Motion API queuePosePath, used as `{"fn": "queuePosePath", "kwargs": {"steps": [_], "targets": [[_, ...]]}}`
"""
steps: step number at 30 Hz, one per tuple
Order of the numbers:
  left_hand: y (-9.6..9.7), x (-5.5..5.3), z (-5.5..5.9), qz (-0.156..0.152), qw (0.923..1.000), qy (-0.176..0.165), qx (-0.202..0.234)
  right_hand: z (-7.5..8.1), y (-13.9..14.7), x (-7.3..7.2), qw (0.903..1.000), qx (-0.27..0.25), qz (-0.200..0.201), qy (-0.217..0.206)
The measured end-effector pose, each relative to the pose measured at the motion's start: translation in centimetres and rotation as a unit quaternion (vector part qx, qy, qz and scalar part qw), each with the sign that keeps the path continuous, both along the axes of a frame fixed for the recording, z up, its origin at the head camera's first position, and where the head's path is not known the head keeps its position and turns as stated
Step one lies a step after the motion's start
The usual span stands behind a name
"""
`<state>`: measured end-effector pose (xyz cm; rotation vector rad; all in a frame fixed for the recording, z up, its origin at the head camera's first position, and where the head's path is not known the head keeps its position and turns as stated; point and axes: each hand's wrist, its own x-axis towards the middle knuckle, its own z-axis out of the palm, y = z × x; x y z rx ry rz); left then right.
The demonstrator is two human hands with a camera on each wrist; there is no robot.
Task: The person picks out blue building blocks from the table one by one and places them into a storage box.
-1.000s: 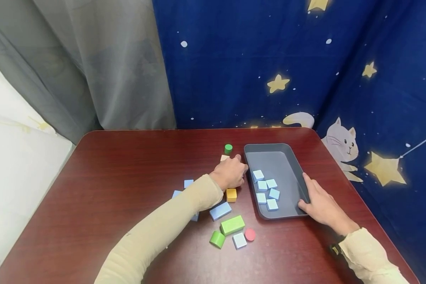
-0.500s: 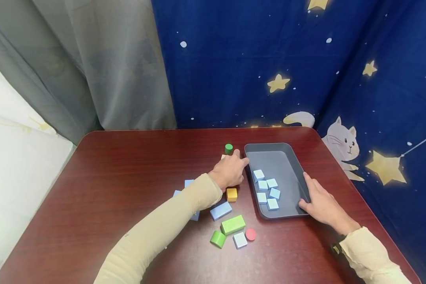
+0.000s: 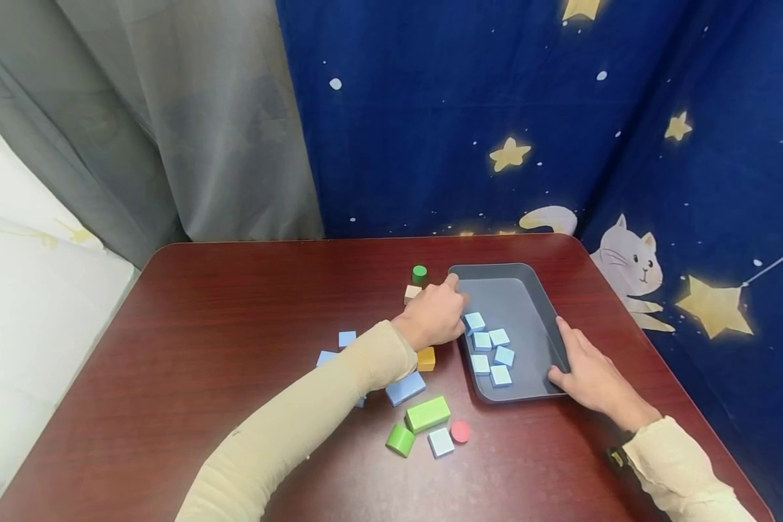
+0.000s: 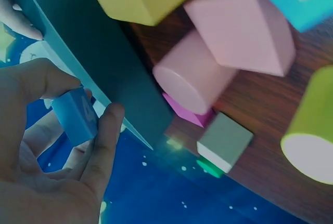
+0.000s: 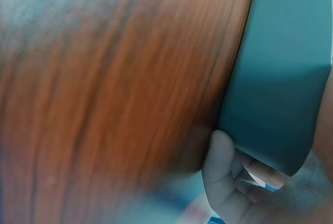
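My left hand (image 3: 433,315) is over the left rim of the dark grey tray (image 3: 505,293). In the left wrist view its thumb and fingers pinch a small blue block (image 4: 76,116) with a pale mark on one face; the head view hides this block behind the hand. Inside the tray, several light-blue square blocks (image 3: 482,341) lie along the left side. My right hand (image 3: 592,375) grips the tray's right side near the front corner, thumb over the rim. The right wrist view shows fingers (image 5: 221,154) bent against the tray's outer wall.
Left of the tray lie an orange cube (image 3: 426,359), a beige block (image 3: 413,293) and a green cylinder (image 3: 420,274). Nearer the front are a blue bar (image 3: 405,389), a green bar (image 3: 428,414), a green rounded block (image 3: 401,440), a white block (image 3: 440,442) and a red disc (image 3: 460,431).
My left hand has moved right, from beside the tray to over its left rim, uncovering more of the beige block. The right hand and tray have stayed in place.
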<state>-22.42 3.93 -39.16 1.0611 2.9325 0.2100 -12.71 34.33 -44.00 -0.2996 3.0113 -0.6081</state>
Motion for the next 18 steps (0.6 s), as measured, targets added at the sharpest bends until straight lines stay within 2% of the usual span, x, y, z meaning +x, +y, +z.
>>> {"fn": "queuePosePath", "kwargs": {"steps": [5,9,18], "targets": [[0.7,0.4,0.3,-0.017,0.9998,0.000,-0.011,0.0,0.0,-0.1,1.0000,-0.001,0.000,0.003],[1.3,0.7,0.4,-0.029,0.9992,0.016,-0.022,0.0,0.0,0.0,1.0000,-0.004,-0.003,0.001],[2.7,1.7,-0.3,-0.058,0.9970,0.039,-0.032,-0.3,0.0,0.1,1.0000,-0.005,-0.005,-0.001]]}}
